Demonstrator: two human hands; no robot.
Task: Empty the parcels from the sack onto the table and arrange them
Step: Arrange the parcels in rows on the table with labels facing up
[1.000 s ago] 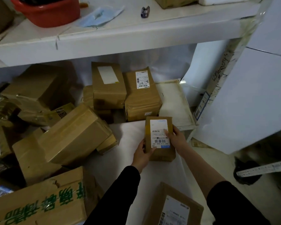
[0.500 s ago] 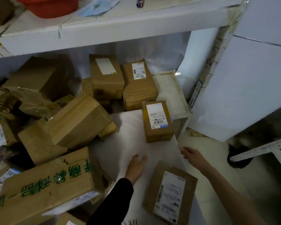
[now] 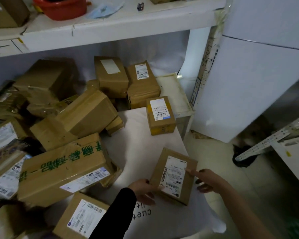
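Observation:
A flat brown parcel [image 3: 173, 175] with a white label lies near the front of a white sheet [image 3: 141, 149] on the low surface. My left hand [image 3: 143, 190] grips its near left corner, and my right hand [image 3: 209, 181] holds its right edge with fingers over the label. A small upright box [image 3: 160, 114] with a label and yellow tape stands farther back on the sheet. Two taller parcels [image 3: 128, 80] lean side by side behind it. A heap of cardboard boxes [image 3: 67, 118] fills the left side.
A long box with green lettering [image 3: 62, 166] and a labelled box [image 3: 83, 216] lie front left. A white shelf [image 3: 119, 25] overhangs, holding a red bowl [image 3: 60, 7]. A white tray [image 3: 173, 92] sits back right. White panels [image 3: 248, 83] and tiled floor lie to the right.
Both hands let go of the small box, which now stands on the sheet, drew back toward me and took hold of the flat parcel at the front.

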